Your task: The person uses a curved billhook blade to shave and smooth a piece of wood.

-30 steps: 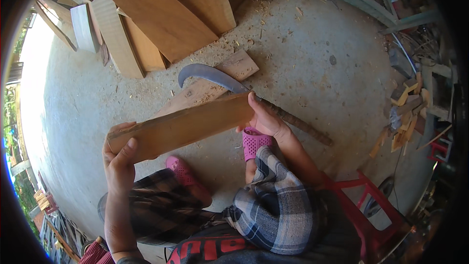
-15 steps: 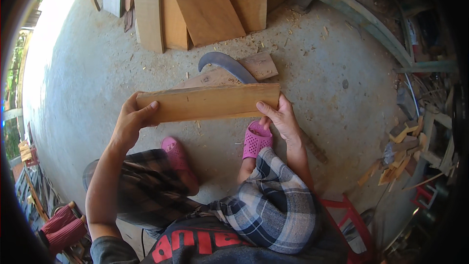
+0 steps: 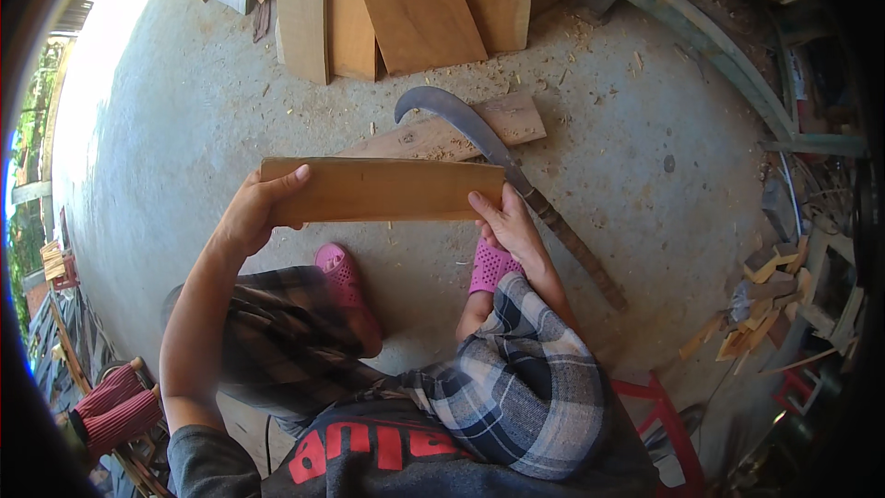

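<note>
Both of my hands hold a flat wooden board (image 3: 387, 190) level above the floor. My left hand (image 3: 258, 206) is closed on its left end, thumb on the upper face and fingers underneath. At the other end, my right hand (image 3: 505, 221) grips the lower right corner with the thumb on top. Beyond the board, a sickle (image 3: 461, 120) with a dark curved blade and a long wooden handle lies across another plank (image 3: 512, 120) on the floor. The near side of that plank is hidden behind the board I hold.
Wide planks (image 3: 415, 9) lean together at the far side, with wood chips scattered before them. To the right stand a green frame (image 3: 710, 46) and a heap of wood offcuts (image 3: 756, 304). A red plastic stool (image 3: 659, 406) is at the lower right. Pink clogs (image 3: 493, 266) are on my feet.
The board has tilted, its face now darker and its right end drawn slightly left. More of the sickle's handle shows. The view has shifted a little, and both hands keep their grip.
</note>
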A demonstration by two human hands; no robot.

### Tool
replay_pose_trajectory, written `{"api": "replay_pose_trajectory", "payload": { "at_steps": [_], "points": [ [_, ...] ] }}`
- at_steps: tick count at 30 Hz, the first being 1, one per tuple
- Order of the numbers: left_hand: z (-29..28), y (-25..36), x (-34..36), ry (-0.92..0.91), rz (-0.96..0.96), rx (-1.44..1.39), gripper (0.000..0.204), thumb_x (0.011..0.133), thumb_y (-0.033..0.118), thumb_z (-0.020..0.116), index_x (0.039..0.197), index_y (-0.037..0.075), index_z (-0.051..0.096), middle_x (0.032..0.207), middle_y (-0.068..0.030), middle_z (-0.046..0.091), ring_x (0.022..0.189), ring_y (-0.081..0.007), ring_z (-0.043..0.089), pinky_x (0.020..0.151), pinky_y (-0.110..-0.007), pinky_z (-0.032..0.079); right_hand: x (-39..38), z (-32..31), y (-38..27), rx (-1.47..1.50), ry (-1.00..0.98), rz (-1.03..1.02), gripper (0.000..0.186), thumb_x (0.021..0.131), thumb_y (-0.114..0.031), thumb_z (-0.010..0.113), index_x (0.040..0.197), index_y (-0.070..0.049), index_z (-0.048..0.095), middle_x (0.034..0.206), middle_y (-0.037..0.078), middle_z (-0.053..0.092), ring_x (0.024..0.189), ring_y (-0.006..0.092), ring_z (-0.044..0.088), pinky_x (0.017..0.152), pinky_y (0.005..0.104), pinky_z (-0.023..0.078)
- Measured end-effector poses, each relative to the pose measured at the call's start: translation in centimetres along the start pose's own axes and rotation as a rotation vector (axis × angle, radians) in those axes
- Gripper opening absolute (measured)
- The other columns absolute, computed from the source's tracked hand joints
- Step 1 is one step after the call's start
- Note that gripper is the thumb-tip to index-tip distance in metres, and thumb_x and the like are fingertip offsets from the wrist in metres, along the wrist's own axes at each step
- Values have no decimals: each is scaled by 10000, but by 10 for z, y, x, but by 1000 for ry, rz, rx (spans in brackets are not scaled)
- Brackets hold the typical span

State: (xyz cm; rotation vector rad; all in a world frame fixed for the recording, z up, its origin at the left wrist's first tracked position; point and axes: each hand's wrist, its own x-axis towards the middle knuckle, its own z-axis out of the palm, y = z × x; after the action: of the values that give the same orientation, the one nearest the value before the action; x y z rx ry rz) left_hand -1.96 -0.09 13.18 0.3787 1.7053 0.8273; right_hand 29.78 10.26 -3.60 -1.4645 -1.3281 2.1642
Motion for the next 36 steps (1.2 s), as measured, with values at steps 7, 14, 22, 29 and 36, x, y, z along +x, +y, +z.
{"api": "replay_pose_trajectory", "payload": {
  "at_steps": [7, 14, 22, 29, 36],
  "points": [
    [-1, 34, -25, 147, 283, 233, 395, 905, 352, 664, 1060, -11, 652, 830, -60, 657, 706, -122, 603, 581, -264, 493, 30, -21, 5, -751, 679, -703, 533, 875, -492, 670, 1039, 1, 551, 794, 181, 617, 807, 356, 620, 744, 457, 497],
    [10, 49, -36, 242, 385, 432, 377, 882, 294, 691, 1077, -28, 671, 859, -62, 679, 725, -108, 609, 625, -250, 491, 62, -77, 15, -667, 79, -161, 430, 910, -436, 638, 934, -9, 594, 824, 186, 656, 794, 322, 657, 693, 429, 518],
    [38, 52, -39, 275, 502, 536, 280, 869, 174, 686, 1054, -36, 679, 907, -62, 698, 841, -109, 614, 785, -258, 487, 21, -36, -16, -907, 208, -554, 180, 990, -216, 518, 1032, -43, 493, 775, 190, 657, 696, 352, 674, 539, 423, 531],
    [43, 54, -33, 269, 580, 573, 250, 855, 138, 687, 1029, -42, 678, 868, -86, 701, 819, -108, 613, 773, -271, 495, -18, 19, -57, -709, 290, -926, 151, 964, -162, 558, 1012, -44, 478, 756, 180, 649, 673, 402, 649, 525, 467, 498],
    [39, 51, -34, 315, 622, 604, 263, 851, 138, 692, 1031, -52, 668, 866, -89, 706, 816, -108, 620, 772, -273, 501, -16, 15, -62, -939, 204, -496, 175, 981, -196, 532, 995, -56, 430, 708, 195, 636, 667, 415, 645, 531, 482, 498]
  ]
}}
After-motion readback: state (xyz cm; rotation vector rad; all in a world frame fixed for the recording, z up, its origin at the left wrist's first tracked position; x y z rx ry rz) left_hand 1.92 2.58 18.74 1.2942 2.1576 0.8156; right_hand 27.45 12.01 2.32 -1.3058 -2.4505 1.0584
